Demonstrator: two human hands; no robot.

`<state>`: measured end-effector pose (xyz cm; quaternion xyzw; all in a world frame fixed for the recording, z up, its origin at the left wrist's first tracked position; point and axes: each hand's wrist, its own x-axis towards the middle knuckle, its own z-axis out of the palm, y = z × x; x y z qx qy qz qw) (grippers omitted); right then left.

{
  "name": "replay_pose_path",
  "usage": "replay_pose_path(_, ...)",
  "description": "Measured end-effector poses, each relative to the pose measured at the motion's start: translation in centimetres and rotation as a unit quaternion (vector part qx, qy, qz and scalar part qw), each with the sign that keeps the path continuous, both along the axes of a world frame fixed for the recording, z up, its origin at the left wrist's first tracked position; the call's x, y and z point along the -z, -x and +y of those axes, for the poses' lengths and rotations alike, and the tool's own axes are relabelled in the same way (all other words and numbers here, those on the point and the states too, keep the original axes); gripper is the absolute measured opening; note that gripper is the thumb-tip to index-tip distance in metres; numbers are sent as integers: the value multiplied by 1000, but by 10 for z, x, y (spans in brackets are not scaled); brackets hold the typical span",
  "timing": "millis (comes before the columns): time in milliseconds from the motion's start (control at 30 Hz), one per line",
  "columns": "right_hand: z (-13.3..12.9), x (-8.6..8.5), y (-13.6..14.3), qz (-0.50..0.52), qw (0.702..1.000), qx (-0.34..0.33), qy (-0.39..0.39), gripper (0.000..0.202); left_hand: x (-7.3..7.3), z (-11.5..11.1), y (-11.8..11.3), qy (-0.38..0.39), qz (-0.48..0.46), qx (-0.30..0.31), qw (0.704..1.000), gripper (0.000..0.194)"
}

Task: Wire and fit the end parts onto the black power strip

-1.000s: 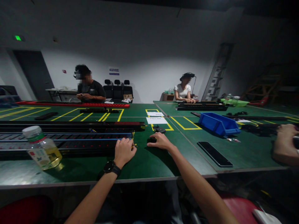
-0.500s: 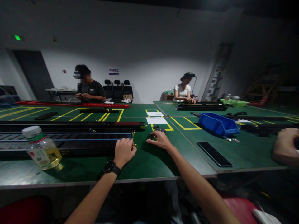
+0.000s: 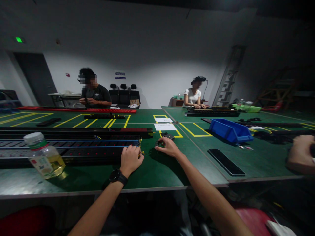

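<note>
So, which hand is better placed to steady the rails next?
Probably the left hand: it is at the end of the rails; the right hand is apart, holding a small black part.

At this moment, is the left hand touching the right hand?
Apart: the head view shows a strip of green tabletop between the left hand and the right hand.

On our surface, long rails stretch across the left, a bottle in front of them. Our left fingers are at the rails' right end; just right of there, a small part sits between our right fingers. Paper sheets lie beyond. Farther right, we have a phone with a bin behind it.
</note>
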<state>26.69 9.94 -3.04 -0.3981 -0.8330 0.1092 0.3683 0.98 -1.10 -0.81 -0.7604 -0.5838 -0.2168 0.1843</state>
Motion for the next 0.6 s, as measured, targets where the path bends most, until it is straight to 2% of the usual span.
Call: replay_pose_path(600,-3,-3,1,15,1000,-2,11,43,0,0,0,5,8,-6,1000,13)
